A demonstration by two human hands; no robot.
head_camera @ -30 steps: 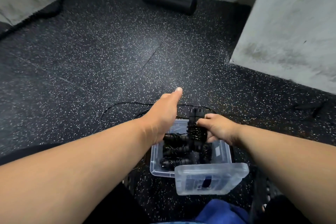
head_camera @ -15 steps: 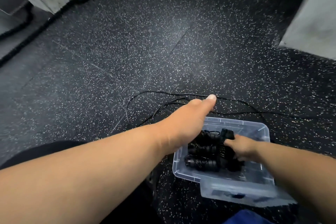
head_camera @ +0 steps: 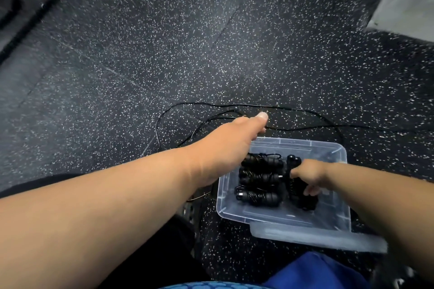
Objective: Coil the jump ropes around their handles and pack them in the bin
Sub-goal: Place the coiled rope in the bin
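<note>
Right hand (head_camera: 307,177) is seen inside the clear plastic bin (head_camera: 338,216), fingers closed around a coiled jump rope (head_camera: 294,166) that lies lengthwise at the right of the bundles; the rope's black handle end shows past the knuckles.

Left hand (head_camera: 231,145) is extended over the bin's far-left corner, thumb forward, reaching toward the loose jump rope (head_camera: 303,110) on the floor (head_camera: 164,42). Its fingers are hidden below the palm, so whether they are spread or closed on anything cannot be told.

Three more coiled jump ropes (head_camera: 260,179) are stacked crosswise in the left half of the bin, each wound around black handles, touching one another.

The bin sits on the speckled black rubber floor. A clear lid (head_camera: 312,237) leans at the bin's near edge, blurred.

The loose rope's thin black cord is spread in wide loops just beyond the bin's far wall.

Blue fabric (head_camera: 312,272) is noted at the bottom edge. Grey walls (head_camera: 408,0) stand at the upper corners.
</note>
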